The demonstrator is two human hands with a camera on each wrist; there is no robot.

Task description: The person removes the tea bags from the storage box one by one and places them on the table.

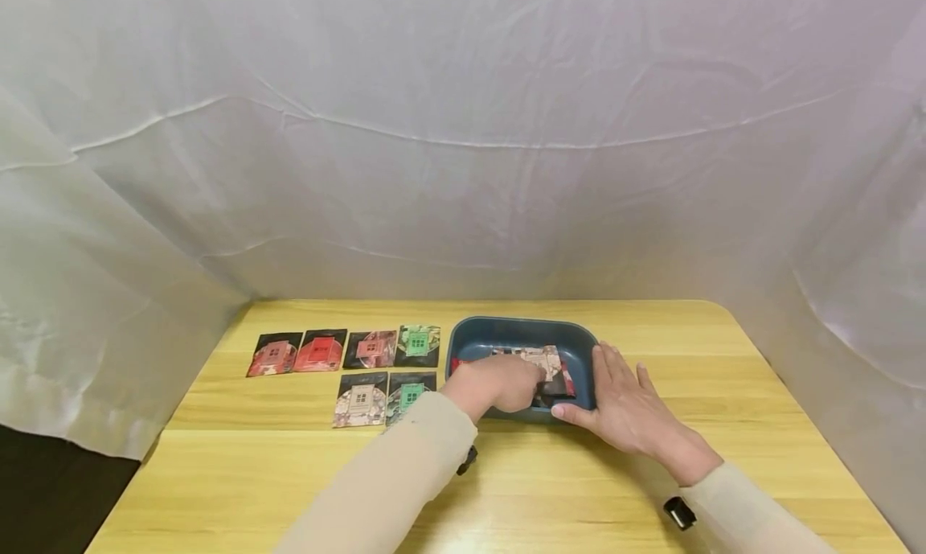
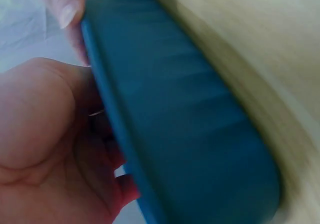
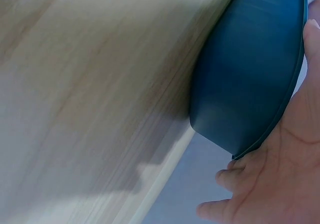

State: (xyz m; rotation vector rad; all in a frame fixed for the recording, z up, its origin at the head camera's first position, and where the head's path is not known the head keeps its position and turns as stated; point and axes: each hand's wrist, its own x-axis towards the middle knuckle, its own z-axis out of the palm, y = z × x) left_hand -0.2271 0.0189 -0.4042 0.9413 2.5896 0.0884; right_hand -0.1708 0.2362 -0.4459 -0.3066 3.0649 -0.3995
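A dark blue rectangular basin stands on the table with several flat printed packets inside. My left hand reaches over its front rim, fingers bent, with a fingertip on a beige-and-black packet. The thumb tip is hidden, so I cannot see whether it pinches that packet. Red edges of other packets show beneath and beside it. My right hand rests against the basin's right front corner, its fingers straight along the right side and its thumb on the front rim. In the right wrist view, the palm lies by the basin's rim.
Left of the basin, packets lie face up in two rows. The back row has red packets, a dark pink one and a green one. In front lie a beige packet and another green one. White cloth hangs behind the table.
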